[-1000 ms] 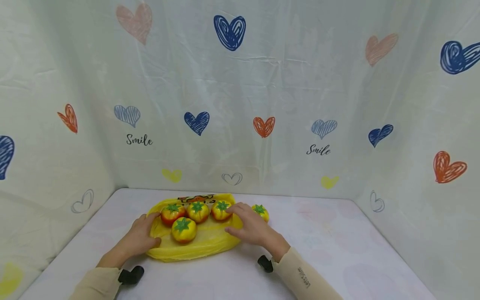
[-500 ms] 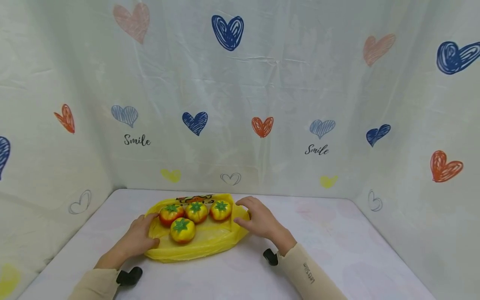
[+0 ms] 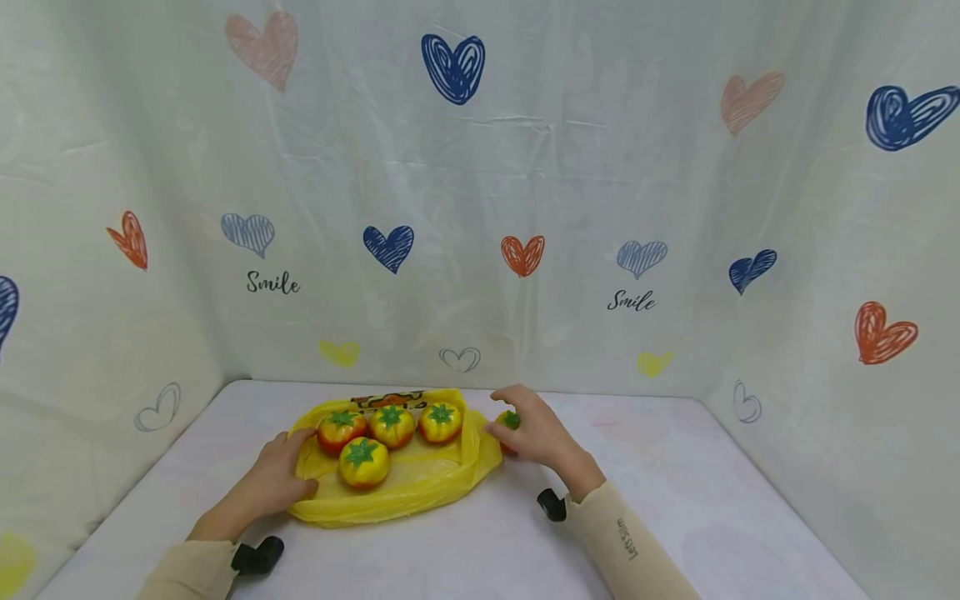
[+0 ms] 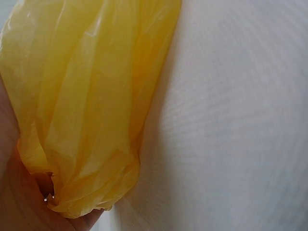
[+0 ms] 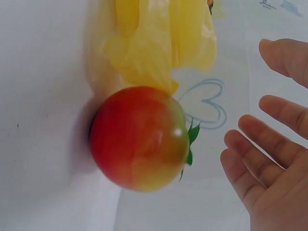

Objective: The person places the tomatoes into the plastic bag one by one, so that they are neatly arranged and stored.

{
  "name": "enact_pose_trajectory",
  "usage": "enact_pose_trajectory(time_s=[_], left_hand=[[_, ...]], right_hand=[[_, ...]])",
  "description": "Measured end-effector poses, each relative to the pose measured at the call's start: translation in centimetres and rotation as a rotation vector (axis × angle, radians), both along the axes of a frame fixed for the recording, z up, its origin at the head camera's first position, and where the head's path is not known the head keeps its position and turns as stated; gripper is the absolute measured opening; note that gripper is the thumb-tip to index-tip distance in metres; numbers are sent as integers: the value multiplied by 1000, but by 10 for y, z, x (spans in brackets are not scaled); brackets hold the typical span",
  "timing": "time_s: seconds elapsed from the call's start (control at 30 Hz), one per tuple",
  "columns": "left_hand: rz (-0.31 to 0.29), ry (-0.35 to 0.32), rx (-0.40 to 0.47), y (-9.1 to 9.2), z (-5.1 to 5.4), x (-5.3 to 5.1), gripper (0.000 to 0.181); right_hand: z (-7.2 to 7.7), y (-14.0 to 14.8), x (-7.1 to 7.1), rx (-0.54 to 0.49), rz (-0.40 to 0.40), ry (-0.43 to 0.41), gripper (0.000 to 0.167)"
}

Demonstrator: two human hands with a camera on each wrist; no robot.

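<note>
A yellow plastic bag (image 3: 390,496) lies spread on the table, with several red-and-yellow tomatoes (image 3: 364,462) on it. At its left edge my left hand (image 3: 272,475) holds the plastic; the left wrist view shows the gathered bag (image 4: 91,106) against the palm. Just beyond the bag's right edge, my right hand (image 3: 536,429) hovers above another tomato (image 5: 139,139), partly hidden by the hand in the head view. The right wrist view shows the fingers of this hand (image 5: 274,163) spread apart, not touching that tomato. Its green leaves face the hand.
The white table (image 3: 660,500) extends to the right and front. Light curtains (image 3: 480,183) printed with hearts and "Smile" enclose the back and sides. A black wrist camera (image 3: 258,556) sits under the left wrist, another (image 3: 552,505) under the right.
My right hand has moved right, from over the bag's right-hand tomato to the loose tomato outside. The bag's right edge has spread outward. My left hand stays at the left edge.
</note>
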State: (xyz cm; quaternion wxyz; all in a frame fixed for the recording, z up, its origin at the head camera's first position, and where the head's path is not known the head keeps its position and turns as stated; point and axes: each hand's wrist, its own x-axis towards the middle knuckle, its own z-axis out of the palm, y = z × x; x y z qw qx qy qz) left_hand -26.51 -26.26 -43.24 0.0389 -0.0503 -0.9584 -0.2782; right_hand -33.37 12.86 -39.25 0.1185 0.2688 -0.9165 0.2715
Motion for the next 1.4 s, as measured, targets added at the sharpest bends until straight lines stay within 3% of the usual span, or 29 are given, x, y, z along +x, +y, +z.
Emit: enact_pose_trajectory(time_s=[0.33, 0.77, 1.4], left_hand=[[-11, 14, -9, 0, 1, 1, 77], [-1, 0, -14, 1, 2, 0, 78], [-8, 6, -7, 1, 3, 2, 77]], right_hand=[[-6, 13, -9, -33, -60, -41, 48], [-14, 27, -17, -51, -75, -109, 50], [-24, 35, -22, -71, -31, -253, 61]])
